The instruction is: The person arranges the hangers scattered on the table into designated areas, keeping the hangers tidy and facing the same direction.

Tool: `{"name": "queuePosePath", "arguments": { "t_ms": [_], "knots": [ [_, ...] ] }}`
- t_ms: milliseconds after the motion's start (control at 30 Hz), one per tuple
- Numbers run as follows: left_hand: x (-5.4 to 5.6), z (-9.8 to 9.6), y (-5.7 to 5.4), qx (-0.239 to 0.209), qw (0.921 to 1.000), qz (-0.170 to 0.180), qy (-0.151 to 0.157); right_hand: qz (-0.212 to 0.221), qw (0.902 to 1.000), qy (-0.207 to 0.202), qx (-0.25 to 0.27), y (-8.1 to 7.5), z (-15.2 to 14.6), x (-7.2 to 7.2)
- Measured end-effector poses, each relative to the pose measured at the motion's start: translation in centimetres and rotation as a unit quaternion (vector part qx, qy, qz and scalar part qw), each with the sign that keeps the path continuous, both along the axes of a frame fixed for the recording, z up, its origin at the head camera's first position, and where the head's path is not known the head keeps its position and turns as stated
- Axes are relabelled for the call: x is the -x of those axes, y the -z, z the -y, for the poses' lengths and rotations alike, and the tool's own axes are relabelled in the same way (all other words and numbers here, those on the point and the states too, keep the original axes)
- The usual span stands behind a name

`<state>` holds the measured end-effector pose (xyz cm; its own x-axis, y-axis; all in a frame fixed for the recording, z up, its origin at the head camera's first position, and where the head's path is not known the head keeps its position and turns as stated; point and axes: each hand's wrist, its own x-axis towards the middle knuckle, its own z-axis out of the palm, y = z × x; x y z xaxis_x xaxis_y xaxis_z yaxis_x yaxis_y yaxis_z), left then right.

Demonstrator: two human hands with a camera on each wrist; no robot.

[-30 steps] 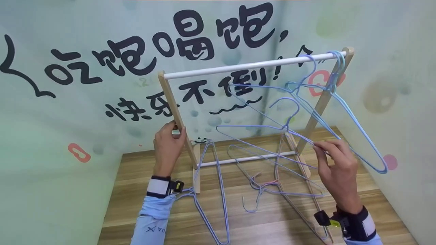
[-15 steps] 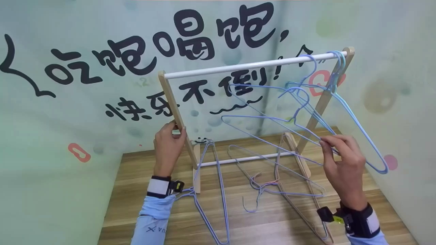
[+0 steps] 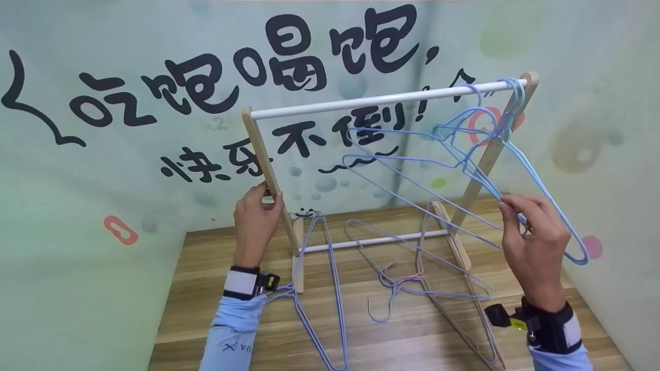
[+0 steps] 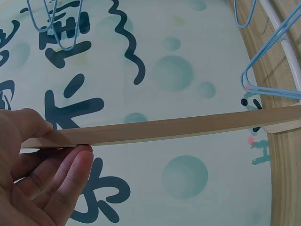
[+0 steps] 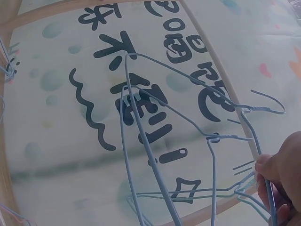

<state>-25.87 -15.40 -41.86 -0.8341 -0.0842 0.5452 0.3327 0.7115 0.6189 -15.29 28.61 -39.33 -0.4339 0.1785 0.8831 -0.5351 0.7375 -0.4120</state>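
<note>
In the head view my right hand (image 3: pixel 539 237) pinches the right shoulder of a blue-purple wire clothes hanger (image 3: pixel 412 158). This hanger's hook rises in front of the rack, a little below the white top rod (image 3: pixel 361 104). On the rod hangs a similar purple hanger (image 3: pixel 475 91), with several blue-green hangers (image 3: pixel 517 100) bunched at the right end. My left hand (image 3: pixel 258 221) grips the rack's left wooden upright (image 3: pixel 262 159). From the left wrist, thumb and fingers show on either side of that upright (image 4: pixel 178 123). The right wrist view shows the held hanger (image 5: pixel 188 77) running into the fingers.
Several loose hangers lie on the wooden table (image 3: pixel 206 309): a blue one (image 3: pixel 335 288) at left and a tangled group (image 3: pixel 397 283) in the middle. A lower white rod (image 3: pixel 381 240) joins the rack's feet. A wall with black lettering (image 3: pixel 294 51) stands behind.
My right hand has moved up and to the right with the hanger, so its hook has risen closer to the top rod. The left hand stays on the upright.
</note>
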Motion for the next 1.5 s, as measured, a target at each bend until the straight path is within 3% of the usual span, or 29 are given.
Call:
{"name": "queuePosePath", "arguments": {
  "t_ms": [333, 600, 1500],
  "knots": [
    [0.0, 0.0, 0.0, -0.003, 1.0000, -0.001, 0.005, 0.023, 0.9997, 0.008, 0.010, -0.5, 0.2, 0.4],
    [0.0, -0.1, 0.0, -0.004, 1.0000, 0.003, 0.008, 0.020, 0.9993, 0.019, 0.025, -1.4, 1.3, 0.4],
    [0.0, -0.1, 0.0, 0.004, 0.9999, -0.009, 0.005, 0.002, 0.9981, 0.038, 0.049, -2.1, 1.3, 1.6]
  ]
}}
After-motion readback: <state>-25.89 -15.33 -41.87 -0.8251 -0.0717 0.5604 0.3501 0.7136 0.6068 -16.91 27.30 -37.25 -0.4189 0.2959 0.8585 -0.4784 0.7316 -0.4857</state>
